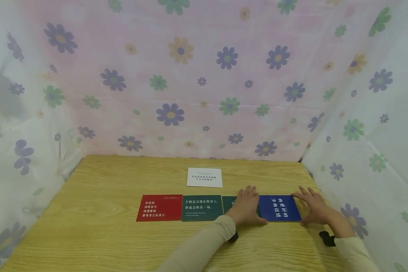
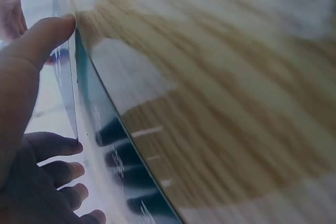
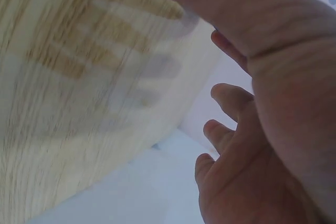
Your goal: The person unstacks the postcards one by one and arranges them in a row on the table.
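In the head view a blue card with white characters lies flat at the right end of a row. My left hand is over its left edge, covering much of a green card. The left thumb is at the blue card's near left corner. At the right edge is my right hand, its forefinger by the far corner and thumb by the near one. The left wrist view shows the left hand with thumb and forefinger spread along a card edge. Fingers of the right hand are spread in the right wrist view.
Another green card and a red card continue the row leftward. Behind it lies a white card. The wooden table is bounded by flowered cloth at the back and sides.
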A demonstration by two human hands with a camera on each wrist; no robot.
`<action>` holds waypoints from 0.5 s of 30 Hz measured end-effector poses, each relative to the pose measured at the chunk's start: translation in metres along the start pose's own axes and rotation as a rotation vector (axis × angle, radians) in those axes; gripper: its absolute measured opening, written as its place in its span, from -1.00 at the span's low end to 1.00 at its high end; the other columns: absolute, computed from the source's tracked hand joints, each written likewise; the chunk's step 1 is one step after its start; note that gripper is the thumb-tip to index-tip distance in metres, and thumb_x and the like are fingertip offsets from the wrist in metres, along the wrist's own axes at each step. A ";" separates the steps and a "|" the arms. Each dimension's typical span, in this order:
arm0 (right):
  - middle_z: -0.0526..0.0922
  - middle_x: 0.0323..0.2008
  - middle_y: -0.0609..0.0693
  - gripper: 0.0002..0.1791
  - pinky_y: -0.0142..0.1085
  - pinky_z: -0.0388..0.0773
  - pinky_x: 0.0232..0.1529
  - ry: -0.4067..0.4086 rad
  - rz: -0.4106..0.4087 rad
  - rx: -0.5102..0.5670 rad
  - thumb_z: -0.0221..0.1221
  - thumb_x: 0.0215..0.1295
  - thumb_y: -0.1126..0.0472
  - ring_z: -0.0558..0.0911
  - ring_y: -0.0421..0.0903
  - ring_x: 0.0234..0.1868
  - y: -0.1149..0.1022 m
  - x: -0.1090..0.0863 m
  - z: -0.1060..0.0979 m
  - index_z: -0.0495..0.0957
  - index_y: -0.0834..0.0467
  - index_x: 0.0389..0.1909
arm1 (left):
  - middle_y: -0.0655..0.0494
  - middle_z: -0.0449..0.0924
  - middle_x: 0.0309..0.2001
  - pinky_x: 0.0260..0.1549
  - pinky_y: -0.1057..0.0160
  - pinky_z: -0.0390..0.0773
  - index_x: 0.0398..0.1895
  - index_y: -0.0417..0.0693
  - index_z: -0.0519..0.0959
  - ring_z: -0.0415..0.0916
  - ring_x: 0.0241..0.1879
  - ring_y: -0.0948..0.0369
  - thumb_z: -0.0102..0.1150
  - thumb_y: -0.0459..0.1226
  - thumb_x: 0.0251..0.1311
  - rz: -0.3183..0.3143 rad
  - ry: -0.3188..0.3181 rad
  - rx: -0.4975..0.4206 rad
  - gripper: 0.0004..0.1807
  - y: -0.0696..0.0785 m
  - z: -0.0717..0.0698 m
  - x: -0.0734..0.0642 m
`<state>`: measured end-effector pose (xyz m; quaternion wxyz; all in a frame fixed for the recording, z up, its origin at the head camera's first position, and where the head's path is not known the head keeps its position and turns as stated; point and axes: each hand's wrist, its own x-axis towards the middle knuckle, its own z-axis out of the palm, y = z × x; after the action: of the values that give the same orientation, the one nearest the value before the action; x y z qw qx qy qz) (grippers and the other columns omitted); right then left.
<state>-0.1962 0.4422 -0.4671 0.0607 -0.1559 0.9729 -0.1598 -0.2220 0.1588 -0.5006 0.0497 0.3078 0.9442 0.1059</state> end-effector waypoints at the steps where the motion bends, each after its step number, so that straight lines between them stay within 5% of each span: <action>1: 0.11 0.41 0.62 0.10 0.57 -0.05 0.25 -0.002 0.002 -0.002 0.68 -0.40 0.24 -0.02 0.71 0.37 0.001 0.000 -0.001 0.43 0.34 0.33 | 0.10 0.10 0.60 0.56 0.06 0.08 0.50 0.03 0.35 -0.06 0.62 0.11 0.28 0.41 0.04 -0.001 -0.003 -0.001 0.05 0.001 0.000 0.001; 15: 0.09 0.42 0.61 0.07 0.57 -0.10 0.28 -0.045 0.046 -0.010 0.67 -0.36 0.27 -0.03 0.70 0.38 0.010 0.001 -0.006 0.42 0.33 0.33 | 0.13 0.17 0.57 0.52 0.07 0.15 0.40 0.11 0.47 -0.02 0.60 0.15 0.27 0.46 -0.02 -0.023 -0.017 0.035 -0.01 0.007 0.000 0.014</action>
<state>-0.2009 0.4526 -0.4652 0.0854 -0.1374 0.9753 -0.1501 -0.2293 0.1730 -0.4996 0.0536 0.2984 0.9490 0.0859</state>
